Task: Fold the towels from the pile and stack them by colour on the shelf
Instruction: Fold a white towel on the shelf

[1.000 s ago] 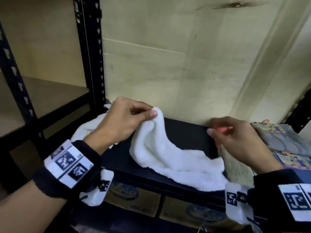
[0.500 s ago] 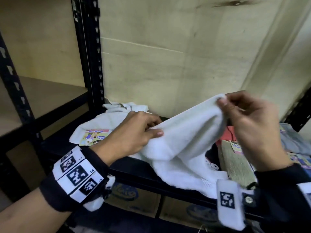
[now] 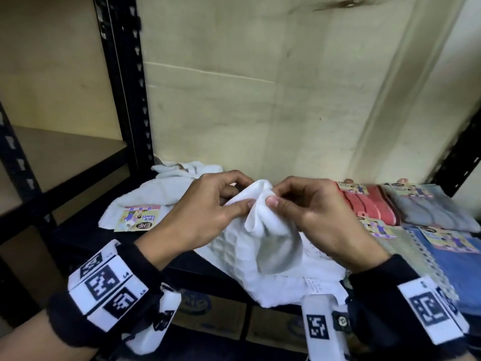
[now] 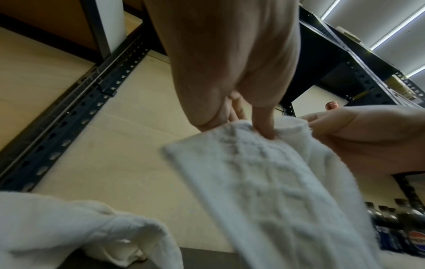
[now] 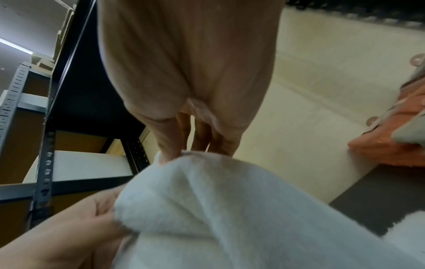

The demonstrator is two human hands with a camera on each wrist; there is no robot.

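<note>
- I am holding a white towel [image 3: 263, 238] up over the front of the black shelf [image 3: 78, 238]; its terry nap is soft and fluffy, with a raised woven grid showing on the side facing my left wrist.
- My left hand [image 3: 205, 214] is pinching the gathered top edge between thumb and fingers, and my right hand [image 3: 320, 212] is pinching the same edge just beside it, so the two corners are meeting at the peak.
- Below my grip the cloth is draping in loose folds, its lower part lying on the shelf board and hanging a little past the front lip; a small sewn label [image 3: 313, 285] is showing near that lower edge.
- Behind my left hand a rumpled white pile [image 3: 166, 191] is lying on the same board, with a printed card tag [image 3: 138, 221] reading "Face Towel" on top.
- To my right, folded towels are sitting flat on the board, each under a card tag: a ribbed coral towel [image 3: 364, 204], a smooth grey towel [image 3: 432, 212], a blue towel [image 3: 463, 269], and a coarse beige towel [image 3: 406, 246] between the white one and the blue one.
- Under the board I am seeing the tops of cardboard boxes [image 3: 208, 313].
</note>
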